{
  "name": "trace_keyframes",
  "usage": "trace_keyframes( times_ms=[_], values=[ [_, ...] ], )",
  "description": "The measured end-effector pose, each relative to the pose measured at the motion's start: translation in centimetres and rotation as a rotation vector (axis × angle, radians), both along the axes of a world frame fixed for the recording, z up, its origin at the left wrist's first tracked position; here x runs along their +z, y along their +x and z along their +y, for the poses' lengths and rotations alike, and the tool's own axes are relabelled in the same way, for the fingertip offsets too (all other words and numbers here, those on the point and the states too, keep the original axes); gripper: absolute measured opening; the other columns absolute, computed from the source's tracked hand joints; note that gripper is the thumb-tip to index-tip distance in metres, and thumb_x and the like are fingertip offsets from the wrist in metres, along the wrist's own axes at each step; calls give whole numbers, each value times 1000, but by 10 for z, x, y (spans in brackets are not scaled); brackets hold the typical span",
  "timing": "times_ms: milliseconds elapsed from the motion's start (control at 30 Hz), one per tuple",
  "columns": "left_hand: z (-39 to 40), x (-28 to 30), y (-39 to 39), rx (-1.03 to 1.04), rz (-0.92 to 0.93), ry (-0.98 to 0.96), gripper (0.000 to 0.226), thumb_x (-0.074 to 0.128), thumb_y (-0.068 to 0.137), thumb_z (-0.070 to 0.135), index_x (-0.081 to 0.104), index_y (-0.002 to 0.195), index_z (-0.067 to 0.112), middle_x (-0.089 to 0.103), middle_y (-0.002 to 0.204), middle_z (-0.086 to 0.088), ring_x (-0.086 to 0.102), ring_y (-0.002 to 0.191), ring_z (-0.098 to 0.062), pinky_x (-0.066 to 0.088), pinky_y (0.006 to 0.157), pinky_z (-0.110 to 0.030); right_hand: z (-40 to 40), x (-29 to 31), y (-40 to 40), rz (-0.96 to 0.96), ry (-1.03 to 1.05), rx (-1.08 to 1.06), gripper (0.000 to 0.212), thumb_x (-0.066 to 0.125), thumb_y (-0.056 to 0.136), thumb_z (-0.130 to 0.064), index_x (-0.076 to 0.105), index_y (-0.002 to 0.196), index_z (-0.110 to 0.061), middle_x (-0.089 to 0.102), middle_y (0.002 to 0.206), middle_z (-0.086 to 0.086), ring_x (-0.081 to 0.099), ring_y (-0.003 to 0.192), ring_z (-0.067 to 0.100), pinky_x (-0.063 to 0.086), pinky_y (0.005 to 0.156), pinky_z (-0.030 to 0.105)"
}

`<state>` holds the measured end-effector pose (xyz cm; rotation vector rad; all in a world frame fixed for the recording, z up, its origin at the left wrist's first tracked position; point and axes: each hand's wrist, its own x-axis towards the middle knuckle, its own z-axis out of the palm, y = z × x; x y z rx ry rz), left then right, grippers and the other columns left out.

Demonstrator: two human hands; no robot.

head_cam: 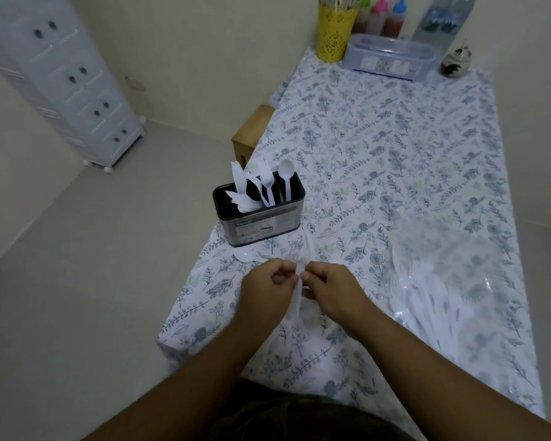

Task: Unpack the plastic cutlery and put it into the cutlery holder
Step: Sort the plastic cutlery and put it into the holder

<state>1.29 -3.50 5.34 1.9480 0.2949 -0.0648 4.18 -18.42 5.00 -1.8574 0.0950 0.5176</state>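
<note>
A dark cutlery holder (261, 224) stands near the table's left edge with white plastic knives, forks and a spoon (285, 178) upright in it. Just in front of me, my left hand (268, 289) and my right hand (330, 288) pinch the top of a small clear wrapped cutlery packet (296, 305) between them. The packet hangs down between my hands. A loose white spoon (244, 256) lies on the cloth by the holder's base. To the right lies a big clear plastic bag (452, 281) with many white cutlery pieces inside.
The table carries a floral cloth (379, 148). At its far end stand a yellow holder (336, 30), sauce bottles (392, 17), a clear box (390, 57), water bottles (442, 20) and a small jar (455, 60). A wooden chair back (252, 132) is at the left edge; a white drawer cabinet (64, 78) stands by the wall.
</note>
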Motion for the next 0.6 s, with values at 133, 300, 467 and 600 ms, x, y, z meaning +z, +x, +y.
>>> trace_keyframes(
  times_ms=[133, 300, 467, 600],
  values=[
    [10, 31, 27, 29, -198, 80, 13, 70, 91, 10, 76, 102, 17, 67, 82, 21, 65, 79, 12, 48, 69, -5, 13, 27, 30, -174, -17, -5, 13, 69, 95, -12, 80, 94, -7, 77, 87, 12, 75, 85, 27, 62, 86, 45],
    [28, 76, 77, 62, -406, 139, 19, 66, 94, 10, 74, 111, 13, 69, 89, 13, 65, 81, 13, 53, 75, -8, 32, 77, 80, -433, -51, -35, 13, 75, 90, -13, 82, 101, -14, 78, 82, -4, 75, 81, 15, 62, 82, 39],
    [45, 98, 120, 90, -431, 228, 15, 66, 93, 12, 74, 104, 17, 70, 85, 12, 62, 73, 11, 46, 66, -3, 52, 99, 123, -555, -115, -53, 12, 76, 89, -16, 84, 96, -20, 73, 70, -8, 64, 61, 4, 53, 62, 22],
    [52, 81, 130, 69, -313, 305, 13, 62, 92, 13, 71, 90, 22, 61, 69, 17, 58, 63, 3, 44, 60, -15, 60, 81, 135, -519, -209, 12, 9, 76, 89, -17, 84, 93, -16, 73, 72, 2, 63, 63, 19, 50, 61, 29]
  ],
)
